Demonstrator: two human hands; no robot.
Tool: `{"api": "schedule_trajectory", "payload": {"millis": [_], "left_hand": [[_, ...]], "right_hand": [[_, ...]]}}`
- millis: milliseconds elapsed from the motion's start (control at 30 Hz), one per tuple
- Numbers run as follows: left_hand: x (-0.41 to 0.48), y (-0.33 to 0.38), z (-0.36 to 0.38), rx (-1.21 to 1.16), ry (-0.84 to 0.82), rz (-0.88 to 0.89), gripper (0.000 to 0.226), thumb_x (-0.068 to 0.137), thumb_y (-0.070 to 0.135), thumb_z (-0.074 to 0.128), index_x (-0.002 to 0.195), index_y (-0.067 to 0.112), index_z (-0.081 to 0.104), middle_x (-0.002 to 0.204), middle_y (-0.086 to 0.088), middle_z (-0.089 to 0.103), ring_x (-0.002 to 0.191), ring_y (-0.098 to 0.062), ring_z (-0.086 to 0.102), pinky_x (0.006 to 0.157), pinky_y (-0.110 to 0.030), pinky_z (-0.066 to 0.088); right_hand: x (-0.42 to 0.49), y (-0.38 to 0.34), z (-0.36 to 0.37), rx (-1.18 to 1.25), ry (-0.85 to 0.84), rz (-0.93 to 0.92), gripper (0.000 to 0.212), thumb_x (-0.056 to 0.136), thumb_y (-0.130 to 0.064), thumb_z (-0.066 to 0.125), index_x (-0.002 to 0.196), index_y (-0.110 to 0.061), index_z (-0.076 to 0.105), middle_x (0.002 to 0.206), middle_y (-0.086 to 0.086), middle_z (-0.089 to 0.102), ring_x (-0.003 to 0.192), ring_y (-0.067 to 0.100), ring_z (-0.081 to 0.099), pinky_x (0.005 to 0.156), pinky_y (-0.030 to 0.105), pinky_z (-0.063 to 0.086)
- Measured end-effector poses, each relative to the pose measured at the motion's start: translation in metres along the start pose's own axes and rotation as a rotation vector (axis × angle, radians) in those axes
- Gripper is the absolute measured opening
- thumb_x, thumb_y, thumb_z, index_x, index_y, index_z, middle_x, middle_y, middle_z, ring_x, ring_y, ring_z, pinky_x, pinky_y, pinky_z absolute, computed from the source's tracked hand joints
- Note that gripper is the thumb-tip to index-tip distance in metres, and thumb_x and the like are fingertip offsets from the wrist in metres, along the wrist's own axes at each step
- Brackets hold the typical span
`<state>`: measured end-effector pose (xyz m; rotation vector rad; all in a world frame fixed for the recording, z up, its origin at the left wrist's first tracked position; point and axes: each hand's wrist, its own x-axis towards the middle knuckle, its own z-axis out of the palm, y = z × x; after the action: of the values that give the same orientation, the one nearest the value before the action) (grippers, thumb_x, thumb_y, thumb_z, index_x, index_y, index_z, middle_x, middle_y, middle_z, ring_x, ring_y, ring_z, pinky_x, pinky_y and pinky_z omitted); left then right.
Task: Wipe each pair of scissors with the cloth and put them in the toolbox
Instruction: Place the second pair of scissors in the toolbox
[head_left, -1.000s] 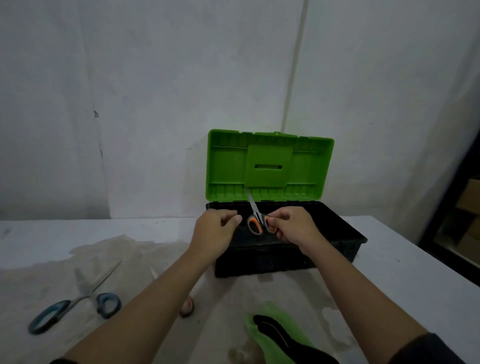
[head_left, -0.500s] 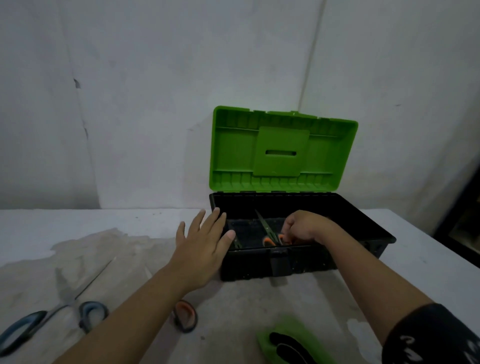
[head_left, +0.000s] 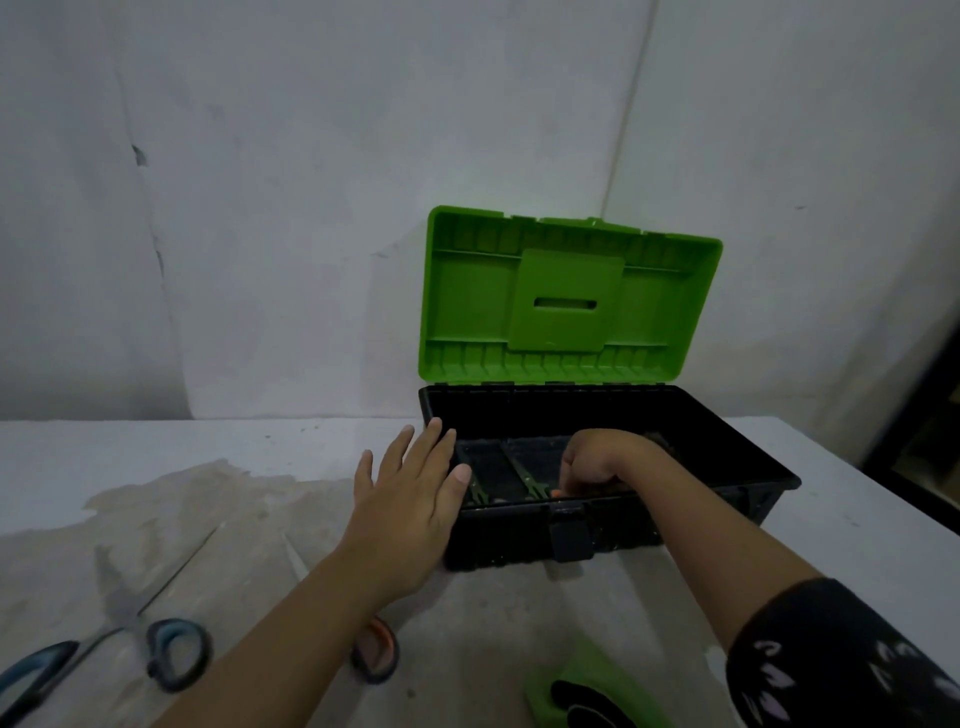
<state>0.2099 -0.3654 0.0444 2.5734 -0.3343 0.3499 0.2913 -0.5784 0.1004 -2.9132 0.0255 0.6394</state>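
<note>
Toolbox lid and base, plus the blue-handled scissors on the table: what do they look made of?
The green toolbox lid looks like moulded plastic, matte, with cast ribs and a recessed slot. The black toolbox base seems the same plastic. The blue-handled scissors show pale metal blades, probably steel; handle loops look plastic or rubber-coated.

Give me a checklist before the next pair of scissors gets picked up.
1. Toolbox lid open: ok.
2. Boxed scissors released by right hand: cannot tell, fingers curl at the handles.
3. Left hand free: ok, fingers spread, holding nothing.
4. Blue-handled scissors in sight on the table: ok.
5. Orange-handled scissors fully visible: not ok, left forearm hides part.
6. Cloth at hand: ok, near table edge.
</note>
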Motion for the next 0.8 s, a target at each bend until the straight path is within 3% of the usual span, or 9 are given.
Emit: {"api": "schedule_trajectory", "payload": {"millis": [67, 167, 300, 400, 467, 567, 700, 800], "left_hand": [[0.000, 0.000, 0.001, -0.010, 0.002, 0.004, 0.100, 0.064, 0.073, -0.025, 0.149, 0.032, 0.009, 0.158, 0.016, 0.000, 0.145, -0.007, -0.007, 0.118, -0.042, -0.005], [0.000, -0.002, 0.001, -0.009, 0.000, 0.000, 0.109, 0.057, 0.076, -0.031, 0.149, 0.033, 0.009, 0.158, 0.016, 0.000, 0.145, -0.007, -0.006, 0.118, -0.042, -0.005], [-0.001, -0.001, -0.001, -0.001, -0.011, 0.003, 0.102, 0.063, 0.077, -0.023, 0.149, 0.033, 0.010, 0.158, 0.015, 0.001, 0.146, -0.009, -0.005, 0.118, -0.043, -0.004], [-0.001, 0.001, -0.006, -0.005, -0.044, -0.001, 0.090, 0.070, 0.068, -0.012, 0.149, 0.032, 0.012, 0.158, 0.015, 0.003, 0.146, -0.011, -0.003, 0.118, -0.045, -0.001], [-0.003, 0.003, -0.013, 0.005, -0.071, -0.007, 0.086, 0.073, 0.068, -0.006, 0.149, 0.032, 0.013, 0.159, 0.013, 0.006, 0.146, -0.013, 0.001, 0.118, -0.047, 0.002], [-0.018, 0.005, -0.028, 0.032, -0.085, -0.016, 0.069, 0.089, 0.063, 0.011, 0.149, 0.029, 0.017, 0.158, 0.009, 0.012, 0.146, -0.014, 0.008, 0.119, -0.046, 0.008], [-0.068, -0.001, -0.061, 0.087, -0.048, 0.002, 0.088, 0.070, 0.067, 0.006, 0.142, 0.026, 0.034, 0.153, 0.004, 0.029, 0.141, -0.015, 0.025, 0.116, -0.041, 0.020], [-0.115, -0.008, -0.088, 0.127, -0.017, -0.018, 0.081, 0.073, 0.065, 0.014, 0.133, 0.023, 0.048, 0.142, 0.001, 0.046, 0.130, -0.018, 0.042, 0.108, -0.033, 0.031]], "right_hand": [[0.005, 0.001, -0.001, 0.026, -0.022, 0.039, 0.032, 0.082, -0.015, 0.070, 0.105, 0.006, 0.068, 0.072, 0.011, 0.059, 0.055, 0.017, 0.047, 0.050, 0.025, 0.037], [0.009, -0.001, -0.004, 0.013, -0.065, 0.071, 0.029, 0.081, -0.011, 0.068, 0.105, 0.006, 0.067, 0.074, 0.012, 0.060, 0.052, 0.017, 0.051, 0.051, 0.027, 0.042], [0.005, -0.006, -0.005, 0.046, -0.084, 0.076, 0.018, 0.085, -0.016, 0.068, 0.100, -0.005, 0.067, 0.066, 0.005, 0.059, 0.049, 0.013, 0.052, 0.048, 0.023, 0.044], [-0.006, -0.006, -0.008, 0.195, 0.052, 0.057, 0.013, 0.087, -0.017, 0.065, 0.092, -0.005, 0.064, 0.071, 0.009, 0.062, 0.057, 0.018, 0.059, 0.053, 0.026, 0.048], [-0.019, -0.005, -0.012, 0.250, 0.202, -0.003, 0.021, 0.087, -0.023, 0.065, 0.090, -0.003, 0.066, 0.081, 0.014, 0.067, 0.066, 0.024, 0.063, 0.057, 0.028, 0.048], [-0.050, -0.004, -0.018, 0.271, 0.376, -0.157, 0.025, 0.087, -0.030, 0.064, 0.090, -0.006, 0.071, 0.086, 0.006, 0.065, 0.081, 0.018, 0.058, 0.067, 0.025, 0.043], [-0.110, -0.011, -0.005, 0.349, 0.530, -0.332, 0.019, 0.089, -0.031, 0.062, 0.091, -0.015, 0.071, 0.096, -0.002, 0.067, 0.093, 0.013, 0.057, 0.078, 0.025, 0.040], [-0.157, -0.018, 0.017, 0.360, 0.503, -0.410, 0.016, 0.090, -0.033, 0.060, 0.090, -0.020, 0.069, 0.094, -0.007, 0.065, 0.090, 0.009, 0.057, 0.076, 0.024, 0.040]]}}
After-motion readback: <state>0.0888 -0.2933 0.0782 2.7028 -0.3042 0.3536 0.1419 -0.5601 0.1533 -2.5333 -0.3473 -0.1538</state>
